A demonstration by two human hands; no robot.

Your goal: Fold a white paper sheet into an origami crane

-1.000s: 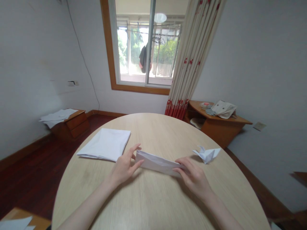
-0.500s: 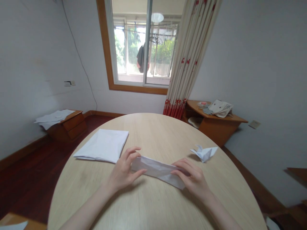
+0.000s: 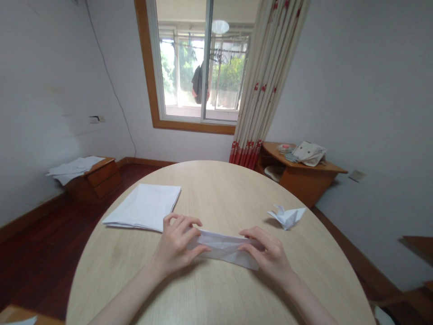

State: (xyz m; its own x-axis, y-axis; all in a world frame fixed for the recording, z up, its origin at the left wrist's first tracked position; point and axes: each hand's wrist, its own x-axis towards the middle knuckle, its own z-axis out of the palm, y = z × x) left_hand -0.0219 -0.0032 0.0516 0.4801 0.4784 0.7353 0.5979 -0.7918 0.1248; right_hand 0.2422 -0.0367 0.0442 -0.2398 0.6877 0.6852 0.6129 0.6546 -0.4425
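A long folded strip of white paper (image 3: pixel 226 247) lies flat on the round wooden table (image 3: pixel 216 289). My left hand (image 3: pixel 176 243) presses its left end, fingers curled and pinched over the edge. My right hand (image 3: pixel 267 255) grips the right end with the fingers closed over the top. A finished white paper crane (image 3: pixel 287 216) rests on the table to the right, beyond my right hand. A stack of white paper sheets (image 3: pixel 145 206) lies at the left, just beyond my left hand.
A low wooden cabinet (image 3: pixel 91 178) with papers on it stands by the left wall. A wooden side table (image 3: pixel 301 174) with a bag stands at the right by the curtain (image 3: pixel 267 81). A window (image 3: pixel 199 63) is ahead. The floor is dark red wood.
The paper strip has been pressed down flatter and brought closer to me. My left fingers went from spread beside the strip to curled over its left end. The view shifted slightly.
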